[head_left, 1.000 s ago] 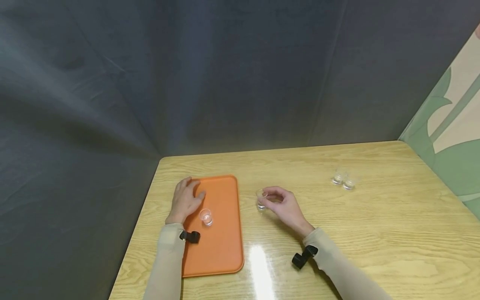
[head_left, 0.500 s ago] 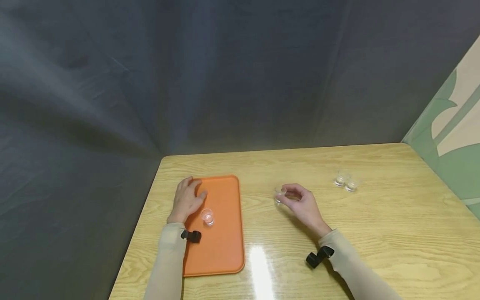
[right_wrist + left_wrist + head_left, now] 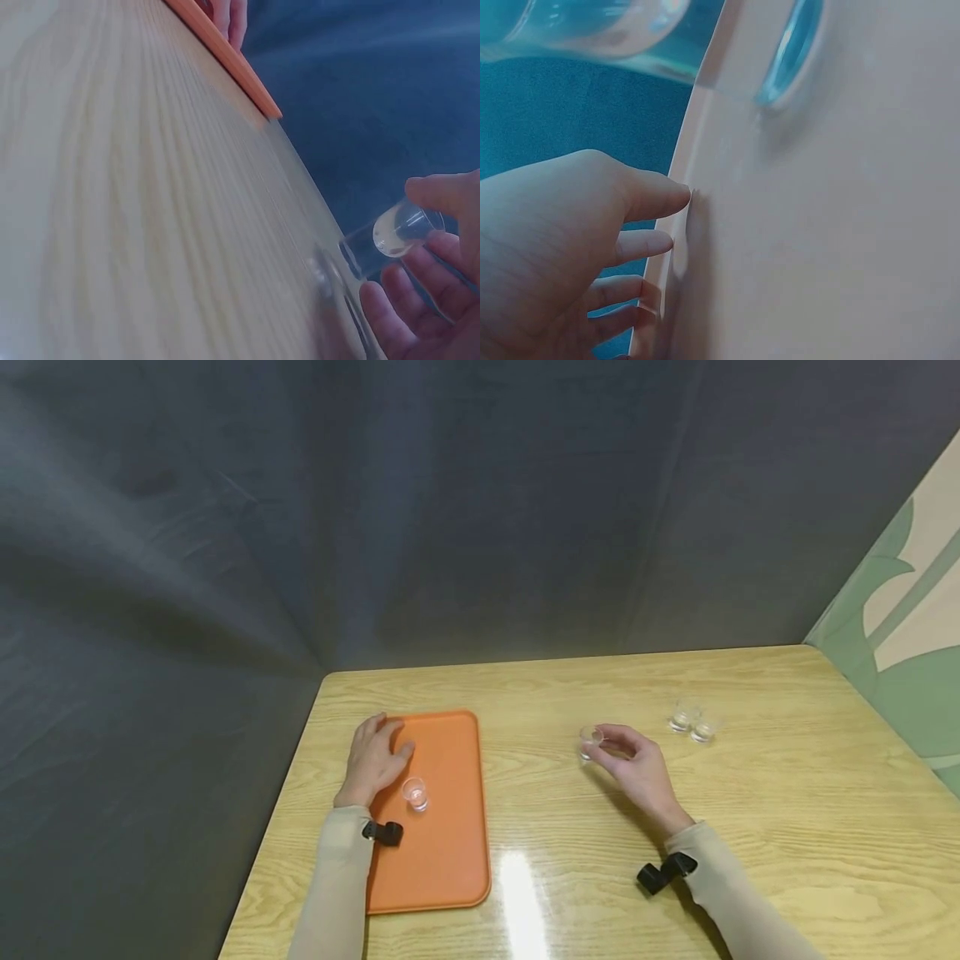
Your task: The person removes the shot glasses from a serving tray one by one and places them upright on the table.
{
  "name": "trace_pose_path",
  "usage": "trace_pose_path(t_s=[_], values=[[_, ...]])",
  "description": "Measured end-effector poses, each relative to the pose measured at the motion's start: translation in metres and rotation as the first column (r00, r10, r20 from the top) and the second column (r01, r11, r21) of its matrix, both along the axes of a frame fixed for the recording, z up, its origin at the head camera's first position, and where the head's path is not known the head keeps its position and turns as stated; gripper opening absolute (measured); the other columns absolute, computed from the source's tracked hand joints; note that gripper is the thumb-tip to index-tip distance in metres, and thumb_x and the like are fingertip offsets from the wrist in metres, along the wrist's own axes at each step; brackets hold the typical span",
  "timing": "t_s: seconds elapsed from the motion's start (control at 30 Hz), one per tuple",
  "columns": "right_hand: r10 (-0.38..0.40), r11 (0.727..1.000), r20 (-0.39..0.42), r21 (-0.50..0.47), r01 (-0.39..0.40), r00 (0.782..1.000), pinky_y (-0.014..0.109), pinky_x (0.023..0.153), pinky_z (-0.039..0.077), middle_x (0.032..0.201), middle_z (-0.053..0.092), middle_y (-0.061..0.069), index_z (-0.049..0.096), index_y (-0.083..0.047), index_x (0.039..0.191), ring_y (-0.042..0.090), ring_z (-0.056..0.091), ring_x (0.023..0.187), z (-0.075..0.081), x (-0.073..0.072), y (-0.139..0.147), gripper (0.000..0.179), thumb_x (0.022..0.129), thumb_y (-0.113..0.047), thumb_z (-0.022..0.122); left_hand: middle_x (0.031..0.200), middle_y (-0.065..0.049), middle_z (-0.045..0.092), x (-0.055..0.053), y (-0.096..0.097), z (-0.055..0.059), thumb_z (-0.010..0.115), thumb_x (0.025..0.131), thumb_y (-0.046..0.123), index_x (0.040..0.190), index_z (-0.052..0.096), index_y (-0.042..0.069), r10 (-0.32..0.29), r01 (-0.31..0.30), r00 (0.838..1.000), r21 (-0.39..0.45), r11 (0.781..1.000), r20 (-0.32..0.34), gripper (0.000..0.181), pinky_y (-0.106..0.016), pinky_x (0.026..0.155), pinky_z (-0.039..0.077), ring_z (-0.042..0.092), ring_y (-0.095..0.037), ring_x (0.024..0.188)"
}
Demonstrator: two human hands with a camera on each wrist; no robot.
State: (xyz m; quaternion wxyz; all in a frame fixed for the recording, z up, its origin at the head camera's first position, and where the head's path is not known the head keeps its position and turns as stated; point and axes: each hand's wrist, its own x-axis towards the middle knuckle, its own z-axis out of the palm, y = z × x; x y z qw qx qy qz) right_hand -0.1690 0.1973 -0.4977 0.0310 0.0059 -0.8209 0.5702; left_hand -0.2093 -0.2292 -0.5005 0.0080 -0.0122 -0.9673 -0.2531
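Observation:
My right hand [image 3: 637, 768] pinches a small clear shot glass [image 3: 589, 742] between thumb and fingers, at or just above the tabletop. In the right wrist view the thumb lies on one side of the held glass [image 3: 405, 229] and the fingers on the other. On the left, my left hand [image 3: 371, 760] rests at the edge of an orange tray [image 3: 446, 852], its fingers loosely spread and its fingertips by the rim [image 3: 676, 172]. A second shot glass [image 3: 416, 795] stands on the tray, close to the left thumb.
Two more clear shot glasses [image 3: 682, 718] stand side by side on the wooden table [image 3: 750, 827], towards the back right. Dark curtains [image 3: 480, 510] hang behind and on the left. A leaf-patterned panel [image 3: 922, 635] borders the right side.
My right hand has moved to the right across the table, away from the tray, with the shot glass in its grip. The left hand and the tray have stayed put.

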Motion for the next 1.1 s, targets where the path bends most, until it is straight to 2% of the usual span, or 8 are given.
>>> trace_pose_path(t_s=[0.2,0.37,0.5,0.67,0.9,1.1], values=[[-0.057,0.994,-0.083,0.092,0.065,0.995,0.008,0.080,0.054,0.129,0.075,0.021,0.070,-0.002,0.134,-0.016,0.065,0.092,-0.002,-0.002,0.021,0.047,0.097,-0.030,0.080,0.168,-0.024,0.034,-0.001,0.000,0.000,0.064,0.104,0.033,0.149,0.058,0.002,0.002,-0.002,1.000,0.000,1.000,0.006,0.055,-0.060,0.131,0.023,0.025,-0.044,0.159],[-0.122,0.981,-0.125,0.138,0.139,0.985,0.009,0.071,0.055,0.125,0.075,0.025,0.071,0.001,0.131,-0.019,0.062,0.088,0.004,-0.002,0.039,0.048,0.097,-0.031,0.080,0.168,-0.024,0.034,-0.001,0.000,0.000,0.064,0.104,0.033,0.149,0.058,0.003,0.004,-0.004,1.000,0.005,1.000,0.006,0.055,-0.060,0.131,0.023,0.025,-0.045,0.159],[-0.194,0.968,-0.137,0.133,0.212,0.971,0.008,0.069,0.055,0.125,0.074,0.025,0.071,0.003,0.129,-0.022,0.061,0.085,0.008,-0.003,0.050,0.047,0.096,-0.030,0.082,0.169,-0.024,0.034,-0.001,-0.001,0.000,0.064,0.104,0.034,0.150,0.058,0.003,0.001,-0.001,1.000,0.007,1.000,0.011,0.056,-0.059,0.132,0.022,0.025,-0.044,0.160],[-0.266,0.950,-0.145,0.131,0.284,0.953,0.008,0.067,0.055,0.120,0.074,0.018,0.073,0.003,0.126,-0.022,0.061,0.083,0.009,-0.005,0.061,0.045,0.094,-0.028,0.084,0.169,-0.024,0.034,0.000,0.000,0.000,0.064,0.104,0.034,0.150,0.058,0.003,0.003,-0.003,1.000,0.009,1.000,0.010,0.056,-0.060,0.131,0.023,0.025,-0.044,0.159],[-0.312,0.925,-0.127,0.187,0.331,0.942,0.008,0.063,0.054,0.123,0.075,0.021,0.073,0.001,0.129,-0.024,0.057,0.079,0.007,-0.007,0.075,0.054,0.095,-0.041,0.081,0.169,-0.024,0.034,0.000,0.000,0.000,0.064,0.104,0.034,0.151,0.058,0.003,0.001,-0.001,1.000,0.009,1.000,0.012,0.056,-0.060,0.131,0.023,0.025,-0.044,0.160],[-0.346,0.900,-0.144,0.230,0.371,0.927,0.010,0.056,0.052,0.114,0.079,0.024,0.075,-0.001,0.128,-0.024,0.056,0.070,0.003,-0.007,0.082,0.053,0.095,-0.041,0.080,0.169,-0.025,0.034,0.000,0.000,0.001,0.064,0.104,0.033,0.150,0.058,0.003,0.001,-0.001,1.000,0.014,1.000,0.001,0.055,-0.061,0.131,0.023,0.025,-0.045,0.159]])
